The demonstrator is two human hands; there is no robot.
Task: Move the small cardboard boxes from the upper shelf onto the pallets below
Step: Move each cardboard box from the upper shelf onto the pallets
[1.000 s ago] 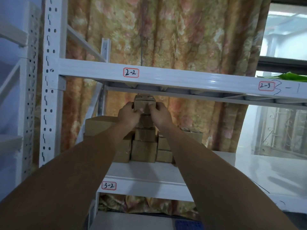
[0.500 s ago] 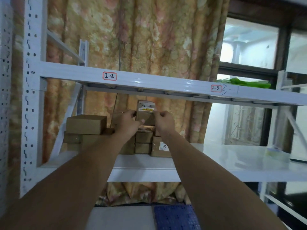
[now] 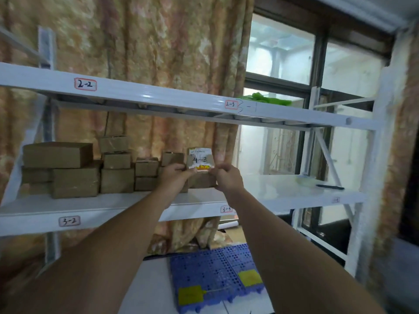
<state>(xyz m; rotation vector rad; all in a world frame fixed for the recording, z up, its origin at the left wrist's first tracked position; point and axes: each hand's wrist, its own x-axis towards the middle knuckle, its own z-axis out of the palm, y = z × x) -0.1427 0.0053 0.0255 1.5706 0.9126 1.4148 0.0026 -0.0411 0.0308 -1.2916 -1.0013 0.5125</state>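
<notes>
Both my hands hold one small cardboard box (image 3: 200, 162) in front of the shelf; it bears a white label with handwriting. My left hand (image 3: 173, 175) grips its left side and my right hand (image 3: 227, 177) grips its right side. The box is lifted off the stack and is to the right of it. Several more cardboard boxes (image 3: 74, 171) stay piled on the white shelf (image 3: 118, 206) marked 3-2. Below, blue plastic pallets (image 3: 213, 273) lie on the floor with yellow patches on them.
A white beam (image 3: 158, 92) marked 2-2 runs just above the boxes. The shelf's right half holds a dark pen (image 3: 330, 187) and a small pale object. A white upright (image 3: 371, 168) stands at the right. Patterned curtain and a window lie behind.
The box has come off the top of the stack and moved right and toward me in both hands. My view has swung right, so the pallets now show below.
</notes>
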